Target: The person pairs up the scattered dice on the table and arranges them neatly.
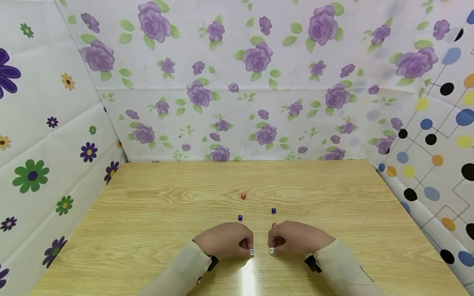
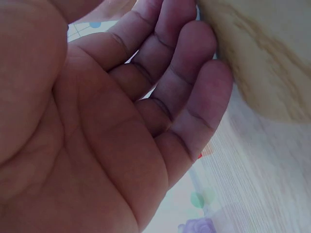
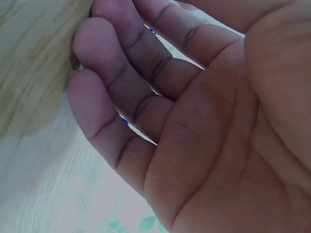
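Near the front of the wooden table, my left hand (image 1: 226, 240) pinches a white die (image 1: 252, 253) between thumb and index finger. Facing it across a small gap, my right hand (image 1: 298, 238) pinches another white die (image 1: 272, 250) by its fingertips. Just beyond the right hand's knuckles lies a red die (image 1: 274, 225), partly hidden by them. In the wrist views the left palm (image 2: 112, 131) and right palm (image 3: 204, 131) show with fingers bent toward the table; neither white die is visible there.
A blue die (image 1: 240, 218) sits beyond the left hand. Farther back are a second blue die (image 1: 273, 210) and another red die (image 1: 243, 196). The wooden table (image 1: 148, 205) meets a flowered cloth (image 1: 237, 123) at the back, with patterned cloths on both sides.
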